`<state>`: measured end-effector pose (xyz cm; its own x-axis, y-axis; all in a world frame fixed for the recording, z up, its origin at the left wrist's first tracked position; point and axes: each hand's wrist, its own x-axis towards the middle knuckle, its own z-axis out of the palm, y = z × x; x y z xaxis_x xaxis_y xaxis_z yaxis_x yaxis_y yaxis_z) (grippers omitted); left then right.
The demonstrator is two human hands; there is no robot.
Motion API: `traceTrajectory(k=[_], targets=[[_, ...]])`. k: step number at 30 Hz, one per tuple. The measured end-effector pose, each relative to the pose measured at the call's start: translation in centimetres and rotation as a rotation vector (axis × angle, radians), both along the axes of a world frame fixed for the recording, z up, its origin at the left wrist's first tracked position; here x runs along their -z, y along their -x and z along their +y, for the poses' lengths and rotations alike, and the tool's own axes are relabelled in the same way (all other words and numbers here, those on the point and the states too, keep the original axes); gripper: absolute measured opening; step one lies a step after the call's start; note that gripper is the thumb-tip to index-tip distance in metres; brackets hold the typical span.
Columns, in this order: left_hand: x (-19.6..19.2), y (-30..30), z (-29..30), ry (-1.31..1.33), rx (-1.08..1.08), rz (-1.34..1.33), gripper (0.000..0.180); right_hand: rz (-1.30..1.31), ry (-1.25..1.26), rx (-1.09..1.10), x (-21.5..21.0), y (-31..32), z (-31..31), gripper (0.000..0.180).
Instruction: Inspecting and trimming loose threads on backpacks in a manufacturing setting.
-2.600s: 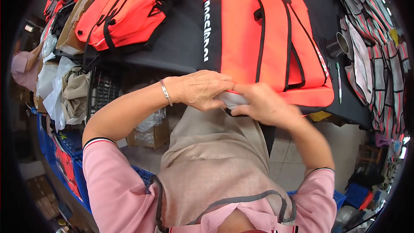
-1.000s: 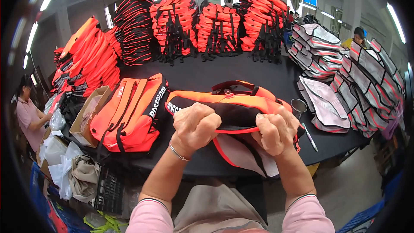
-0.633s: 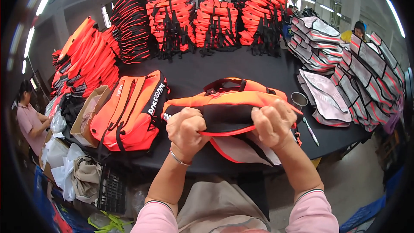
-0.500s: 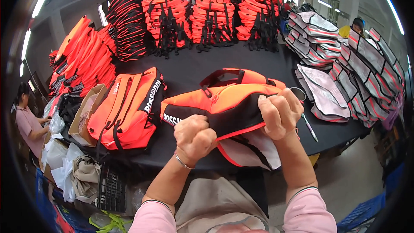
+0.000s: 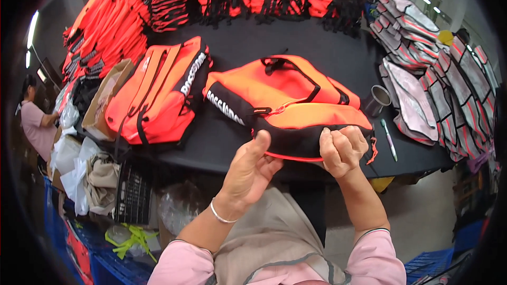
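An orange and black bag [image 5: 316, 115] lies on the black-covered table, its black side toward me and a loop of strap on top. My right hand [image 5: 344, 150] is closed on the red-piped near edge of its black panel, toward the right end. Beside the left part of that edge is my left hand [image 5: 246, 173], thumb raised and fingers apart, holding nothing; some fingertips are partly hidden by the bag's edge. A second orange bag [image 5: 153, 92] with straps and a black lettered side rests farther left.
A grey cup [image 5: 376, 100] and a toothbrush-like tool [image 5: 389, 140] sit right of the bag. Grey-and-red bag pieces [image 5: 454, 95] are stacked at right, orange ones [image 5: 108, 31] along the back and left. A cardboard box [image 5: 108, 97] and black crate [image 5: 133, 190] stand left; a co-worker [image 5: 39, 121] is beyond.
My left hand has let go of the bag's edge and opened. The bag has been set lower onto the table, its top facing up more; the grey lining no longer shows. My view has tilted down.
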<state>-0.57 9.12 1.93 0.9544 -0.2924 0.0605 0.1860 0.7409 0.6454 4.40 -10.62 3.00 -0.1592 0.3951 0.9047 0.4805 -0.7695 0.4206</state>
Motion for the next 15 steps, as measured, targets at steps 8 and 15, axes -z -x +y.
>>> traceTrajectory(k=[8, 15], targets=[[2.1, 0.7, -0.1, 0.239, 0.012, 0.229, 0.028, 0.091, 0.044, -0.035, 3.4, 0.7, 1.1, 0.015], [4.1, -2.1, 3.0, 0.51, 0.081, 0.052, 0.035, 0.137, -0.035, 0.151, 3.6, -0.3, -3.8, 0.016]])
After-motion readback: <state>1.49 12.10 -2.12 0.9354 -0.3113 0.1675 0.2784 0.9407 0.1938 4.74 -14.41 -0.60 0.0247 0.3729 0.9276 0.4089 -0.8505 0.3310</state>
